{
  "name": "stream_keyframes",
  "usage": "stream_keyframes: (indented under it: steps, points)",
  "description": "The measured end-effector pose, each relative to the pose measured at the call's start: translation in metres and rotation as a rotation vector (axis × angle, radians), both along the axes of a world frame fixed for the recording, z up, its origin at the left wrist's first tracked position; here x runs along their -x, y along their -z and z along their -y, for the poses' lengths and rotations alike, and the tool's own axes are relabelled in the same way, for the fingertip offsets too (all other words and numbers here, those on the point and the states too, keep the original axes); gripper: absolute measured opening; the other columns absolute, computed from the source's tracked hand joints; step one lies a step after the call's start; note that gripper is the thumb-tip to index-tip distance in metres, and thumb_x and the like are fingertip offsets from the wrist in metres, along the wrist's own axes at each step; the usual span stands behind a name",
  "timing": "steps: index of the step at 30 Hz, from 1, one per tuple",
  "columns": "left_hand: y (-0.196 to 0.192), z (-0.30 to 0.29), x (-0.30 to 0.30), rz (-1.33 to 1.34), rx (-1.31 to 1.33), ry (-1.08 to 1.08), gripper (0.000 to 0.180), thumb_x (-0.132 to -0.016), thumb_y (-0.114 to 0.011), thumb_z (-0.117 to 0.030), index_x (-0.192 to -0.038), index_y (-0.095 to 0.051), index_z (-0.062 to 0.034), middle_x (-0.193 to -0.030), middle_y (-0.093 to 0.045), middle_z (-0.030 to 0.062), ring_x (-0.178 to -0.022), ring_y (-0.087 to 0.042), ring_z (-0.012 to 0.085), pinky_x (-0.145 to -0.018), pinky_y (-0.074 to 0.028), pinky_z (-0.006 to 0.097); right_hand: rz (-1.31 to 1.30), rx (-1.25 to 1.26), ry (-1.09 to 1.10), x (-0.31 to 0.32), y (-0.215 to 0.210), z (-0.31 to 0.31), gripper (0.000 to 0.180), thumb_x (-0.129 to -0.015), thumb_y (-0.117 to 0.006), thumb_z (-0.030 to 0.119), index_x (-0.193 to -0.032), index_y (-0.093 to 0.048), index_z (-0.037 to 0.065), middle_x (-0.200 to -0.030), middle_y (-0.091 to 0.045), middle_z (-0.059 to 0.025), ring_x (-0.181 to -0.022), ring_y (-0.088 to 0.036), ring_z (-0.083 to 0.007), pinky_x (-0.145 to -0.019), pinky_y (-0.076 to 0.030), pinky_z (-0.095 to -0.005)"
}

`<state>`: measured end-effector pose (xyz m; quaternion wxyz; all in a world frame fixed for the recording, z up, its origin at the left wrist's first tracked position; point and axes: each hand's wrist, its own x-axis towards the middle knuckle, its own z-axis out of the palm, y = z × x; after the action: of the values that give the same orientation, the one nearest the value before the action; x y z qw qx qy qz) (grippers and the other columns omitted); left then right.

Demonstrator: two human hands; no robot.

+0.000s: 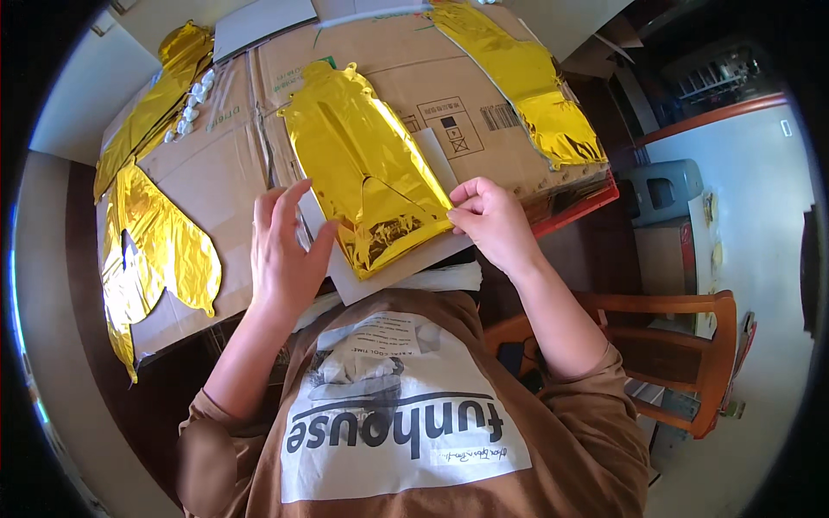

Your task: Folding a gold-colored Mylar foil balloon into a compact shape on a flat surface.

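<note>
I find a brown cardboard surface [194, 177] bearing further gold foil at the left [190, 259] and right [514, 69]; a wooden chair [669, 304] stands right. The gold foil piece [363, 142] lies near the front edge on pale card [347, 287]: glossy, creased, narrower at its far end. My right hand [494, 223] pinches its right edge; my left hand [287, 250] is open, fingers apart, by its left edge, contact unconfirmed.

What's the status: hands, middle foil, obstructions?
Right hand pinching middle gold foil at right edge. Left hand open by left edge, contact unclear. Foil partly on white card. Nothing visibly blocking.
</note>
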<state>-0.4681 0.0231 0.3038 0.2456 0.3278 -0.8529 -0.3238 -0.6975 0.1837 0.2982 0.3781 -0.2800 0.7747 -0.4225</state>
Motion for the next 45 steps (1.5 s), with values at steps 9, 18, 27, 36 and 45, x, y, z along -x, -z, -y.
stream_keyframes:
  steps: [9,18,27,36,45]
  points:
    - [0.022,0.003,0.094,-0.137,0.47,0.654,0.031,-0.083,-0.073,-0.006,-0.113,-0.068,-0.0054,-0.118,-0.064,0.0139,-0.115,-0.06,0.0355,-0.099,-0.05,0.045,-0.169,0.083,0.041,-0.005,0.017,0.0,0.021,-0.085,-0.071,0.004,-0.103,-0.065,-0.003,-0.08,-0.073,-0.0155,-0.073,-0.072,-0.0228,-0.07,-0.056,-0.0344]
    - [0.038,0.016,0.103,-0.175,0.411,0.721,0.033,-0.085,-0.072,-0.007,-0.117,-0.066,-0.0018,-0.121,-0.063,0.016,-0.119,-0.059,0.0367,-0.102,-0.049,0.045,-0.455,0.037,0.01,-0.023,0.001,-0.003,0.017,-0.085,-0.069,0.005,-0.099,-0.062,0.0,-0.081,-0.072,-0.0177,-0.076,-0.071,-0.0357,-0.072,-0.056,-0.0437]
    - [0.043,0.014,0.103,-0.217,0.435,0.698,0.028,-0.086,-0.073,-0.007,-0.113,-0.068,-0.0022,-0.118,-0.065,0.0156,-0.117,-0.061,0.0368,-0.101,-0.051,0.045,-0.888,0.186,-0.13,-0.026,0.021,-0.016,0.017,-0.08,-0.072,0.007,-0.095,-0.064,0.006,-0.097,-0.064,-0.0121,-0.086,-0.062,-0.0339,-0.08,-0.049,-0.0452]
    - [0.036,0.017,0.096,-0.221,0.616,0.663,0.024,-0.081,-0.076,-0.009,-0.103,-0.069,-0.0041,-0.107,-0.065,0.0109,-0.108,-0.064,0.0302,-0.096,-0.05,0.045,-1.094,0.34,-0.152,-0.018,0.039,-0.026,0.027,-0.075,-0.081,0.014,-0.102,-0.074,0.014,-0.117,-0.062,-0.0095,-0.103,-0.058,-0.0317,-0.089,-0.046,-0.0447]
    - [0.026,0.025,0.064,-0.123,0.52,0.667,0.029,-0.079,-0.079,-0.014,-0.104,-0.069,-0.0048,-0.107,-0.065,0.011,-0.101,-0.064,0.0305,-0.091,-0.05,0.043,-1.085,0.339,-0.071,-0.018,0.046,-0.027,0.03,-0.073,-0.085,0.018,-0.101,-0.078,0.019,-0.126,-0.061,-0.0074,-0.118,-0.054,-0.0324,-0.1,-0.04,-0.0464]
